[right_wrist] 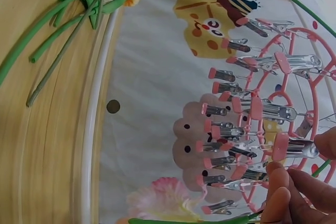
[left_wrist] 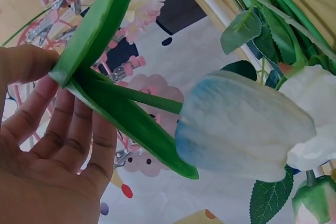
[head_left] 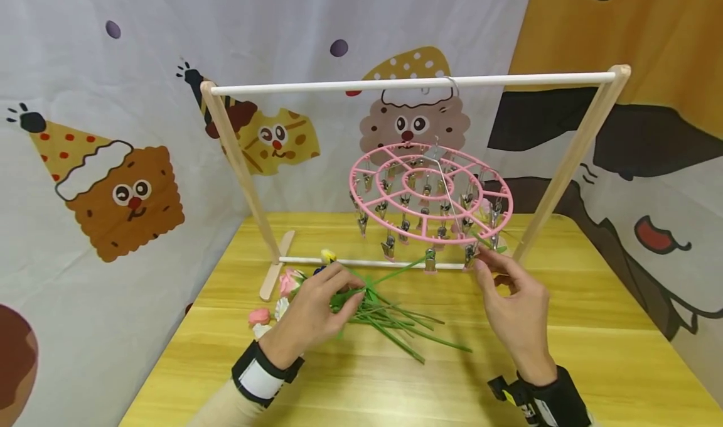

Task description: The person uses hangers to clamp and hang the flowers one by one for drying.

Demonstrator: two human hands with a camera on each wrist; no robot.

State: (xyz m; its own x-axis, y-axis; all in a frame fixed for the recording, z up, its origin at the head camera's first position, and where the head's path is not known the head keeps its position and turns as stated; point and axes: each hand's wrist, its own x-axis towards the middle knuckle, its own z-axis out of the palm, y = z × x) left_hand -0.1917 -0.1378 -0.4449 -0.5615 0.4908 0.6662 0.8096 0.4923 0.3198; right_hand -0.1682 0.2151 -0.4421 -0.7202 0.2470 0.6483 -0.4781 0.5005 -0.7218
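My left hand point(head_left: 316, 308) pinches an artificial tulip point(left_wrist: 241, 124) by its green leaves and stem, between thumb and forefinger. Its white head, tinged blue at the base, shows large in the left wrist view. From those fingers the thin stem runs toward the clips. My right hand point(head_left: 516, 311) pinches a metal clip point(right_wrist: 296, 148) with pink tips, at the near right rim of a pink round clip hanger point(head_left: 423, 238). On that hanger's right side, a pale pink flower point(right_wrist: 165, 203) shows with a green stem.
A wooden stand with a white top bar point(head_left: 339, 85) carries the hanger by a hook. Under my left hand, a bunch of green stems point(head_left: 407, 326) lies on the wooden table point(head_left: 593, 351). Several flower heads lie to its left, among them a pink rose point(head_left: 290, 281). A printed cloth point(head_left: 271, 31) hangs behind.
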